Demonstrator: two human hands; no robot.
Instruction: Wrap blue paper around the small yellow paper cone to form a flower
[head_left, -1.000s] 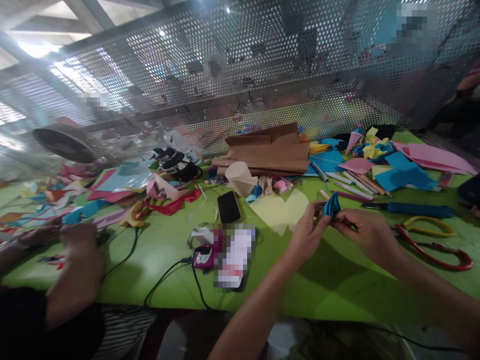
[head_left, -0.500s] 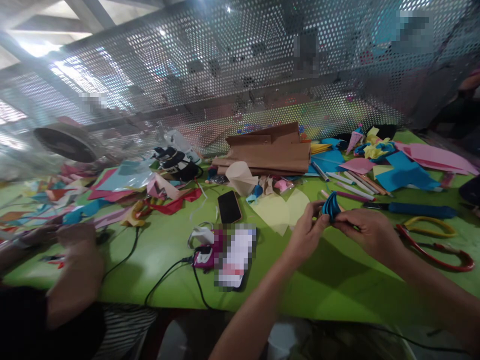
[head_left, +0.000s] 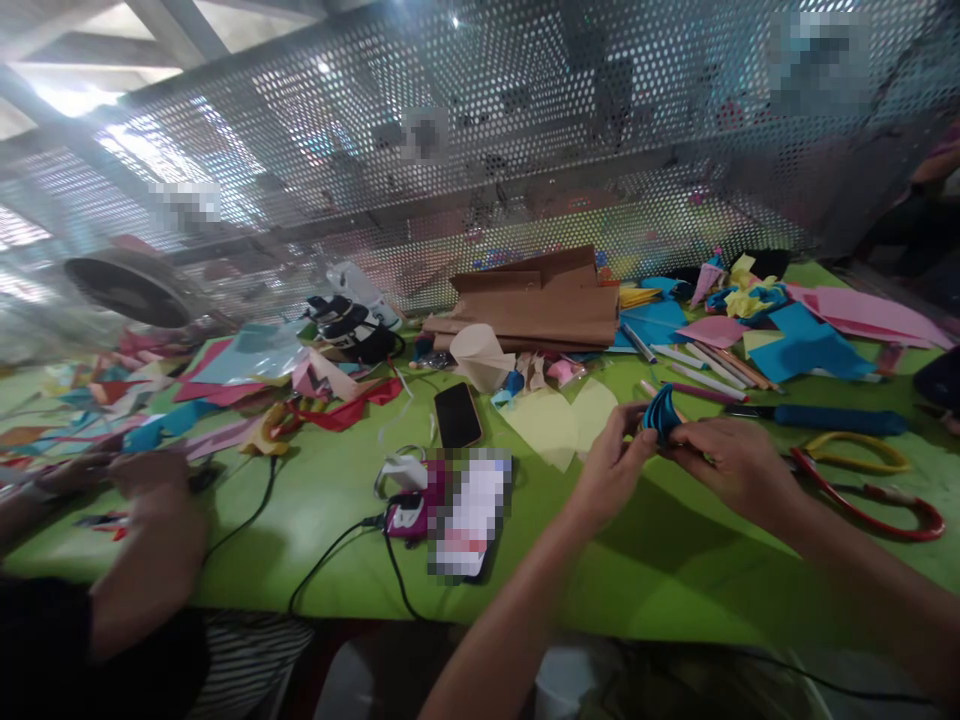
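Observation:
A small piece of rolled or layered blue paper (head_left: 660, 412) is pinched between both hands above the green table. My left hand (head_left: 616, 462) grips it from the left, thumb and fingers closed on its side. From the right, my right hand (head_left: 724, 458) holds its lower edge with closed fingertips. Pale yellow paper pieces (head_left: 544, 425) lie just left of my left hand. Beyond the hands is a purple pen (head_left: 701, 392). To the right of my right hand lie scissors (head_left: 870, 490) with red and yellow handles and a blue-handled tool (head_left: 840, 419).
Brown paper (head_left: 532, 310) lies along the perforated metal screen (head_left: 480, 180). Two phones, one dark (head_left: 457, 415) and one lit (head_left: 472, 515), sit near a purple power adapter (head_left: 420, 505) with cables. A co-worker's arm (head_left: 154, 520) rests at left among paper scraps. Several pens (head_left: 724, 362) lie behind.
Both hands stay almost in place on the blue paper, with only a slight shift of the fingers. The view has moved very little.

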